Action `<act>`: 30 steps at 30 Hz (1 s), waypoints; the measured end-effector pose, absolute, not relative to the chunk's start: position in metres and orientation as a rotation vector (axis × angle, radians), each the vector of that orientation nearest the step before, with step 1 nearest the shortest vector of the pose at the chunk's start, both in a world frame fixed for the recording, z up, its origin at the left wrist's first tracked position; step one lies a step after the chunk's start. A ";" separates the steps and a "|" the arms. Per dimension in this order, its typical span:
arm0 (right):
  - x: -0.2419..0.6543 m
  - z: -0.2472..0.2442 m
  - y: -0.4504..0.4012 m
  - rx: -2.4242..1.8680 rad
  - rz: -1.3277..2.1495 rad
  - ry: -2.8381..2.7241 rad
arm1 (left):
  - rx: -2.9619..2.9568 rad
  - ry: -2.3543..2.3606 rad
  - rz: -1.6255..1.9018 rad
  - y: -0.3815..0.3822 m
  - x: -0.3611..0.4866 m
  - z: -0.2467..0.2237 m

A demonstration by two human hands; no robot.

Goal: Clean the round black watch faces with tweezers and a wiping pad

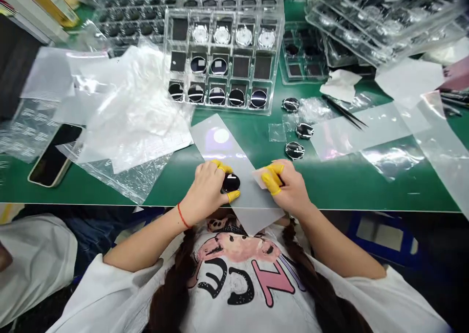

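Observation:
My left hand [211, 182], with yellow finger cots on thumb and fingertips, is closed around the edge of a round, glossy black watch face [231, 182]. Beneath it a translucent sheet [223, 149] lies slantwise over the table edge. To the right, my right hand [287, 184], also in yellow finger cots, pinches a small pale pink piece of cloth or paper [259, 177]. A gap separates this piece from the watch face. Black watch heads [294, 150] with metal lugs lie beyond my right hand.
A clear compartment tray [223, 109] of watch parts stands ahead. White tissue and plastic [128, 108] and a phone [54, 154] lie left. Black tweezers [344, 112] rest on sheets at right, below stacked clear trays [384, 20]. Another person's sleeve [40, 259] shows at lower left.

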State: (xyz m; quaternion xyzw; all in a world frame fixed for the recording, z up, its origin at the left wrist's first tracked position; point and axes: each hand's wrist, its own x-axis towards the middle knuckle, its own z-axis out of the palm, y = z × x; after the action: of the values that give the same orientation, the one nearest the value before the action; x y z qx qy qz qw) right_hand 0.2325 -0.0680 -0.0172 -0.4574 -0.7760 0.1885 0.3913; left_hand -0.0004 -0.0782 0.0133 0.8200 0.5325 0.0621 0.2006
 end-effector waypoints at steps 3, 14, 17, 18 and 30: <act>0.234 -0.018 -0.072 -0.977 0.486 -2.134 | 2.298 1.437 0.211 -0.054 -0.011 0.025; 0.228 -0.017 -0.072 -0.926 0.428 -2.207 | 2.405 2.015 0.407 0.191 -0.120 0.054; 0.227 -0.017 -0.074 -0.957 0.433 -2.226 | 2.407 1.993 0.393 0.213 -0.125 0.045; 0.227 -0.018 -0.074 -0.966 0.431 -2.231 | 2.385 2.012 0.444 0.215 -0.119 0.042; 0.229 -0.025 -0.074 -1.024 0.472 -2.246 | 2.815 0.886 0.228 0.147 0.122 0.014</act>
State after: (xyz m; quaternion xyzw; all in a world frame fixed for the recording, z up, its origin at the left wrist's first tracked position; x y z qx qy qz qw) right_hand 0.2292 -0.0744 -0.0253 -0.3876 -0.8499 0.1784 0.3092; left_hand 0.1215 0.1470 0.0144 0.9471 0.2981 0.0767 0.0905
